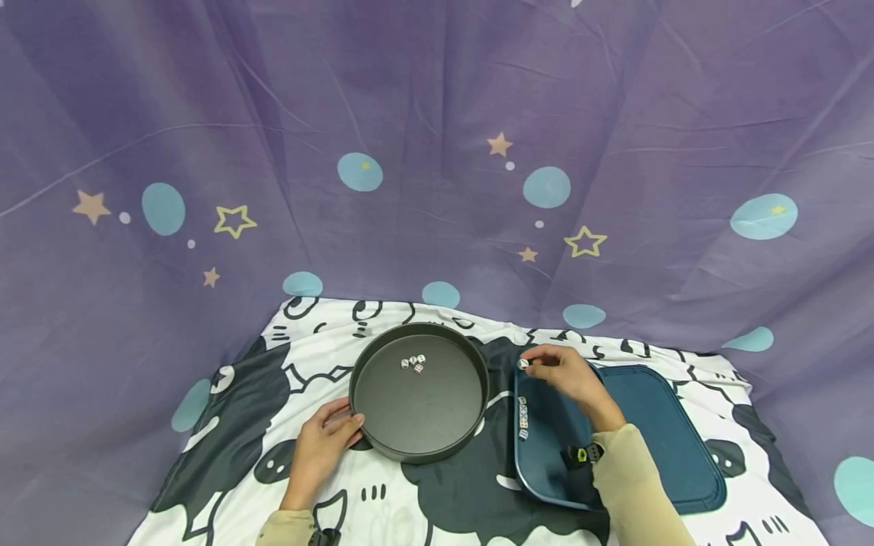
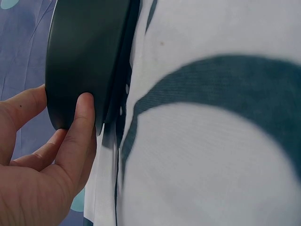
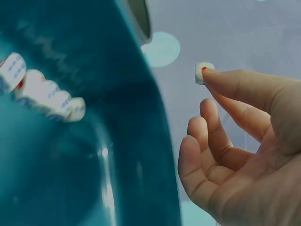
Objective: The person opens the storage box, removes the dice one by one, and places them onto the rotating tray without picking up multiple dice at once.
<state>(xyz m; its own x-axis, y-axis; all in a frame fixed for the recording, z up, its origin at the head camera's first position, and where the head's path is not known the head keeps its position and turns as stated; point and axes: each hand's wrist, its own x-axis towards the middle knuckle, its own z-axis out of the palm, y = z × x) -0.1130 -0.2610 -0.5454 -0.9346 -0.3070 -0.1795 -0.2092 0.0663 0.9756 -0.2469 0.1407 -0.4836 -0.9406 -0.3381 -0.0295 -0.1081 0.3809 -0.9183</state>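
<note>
A round dark grey pan (image 1: pixel 419 409) with a low wall lies on the patterned cloth, and several white dice (image 1: pixel 413 364) sit together on its floor. My left hand (image 1: pixel 329 440) grips the pan's left side, thumb at the rim and fingers against the outer wall (image 2: pixel 87 56). Between thumb and index finger my right hand (image 1: pixel 563 373) pinches one white die (image 3: pixel 203 74) with a red dot. It is held up near the far left corner of a blue tray (image 1: pixel 546 470). Inside that tray, several dice (image 1: pixel 523 418) stand in a row along the left wall.
Right of the tray, partly behind my right forearm, lies a flat blue lid (image 1: pixel 658 432). The black-and-white cloth (image 1: pixel 382 508) is wrinkled under everything. A purple curtain (image 1: pixel 437 98) with stars and dots rises behind.
</note>
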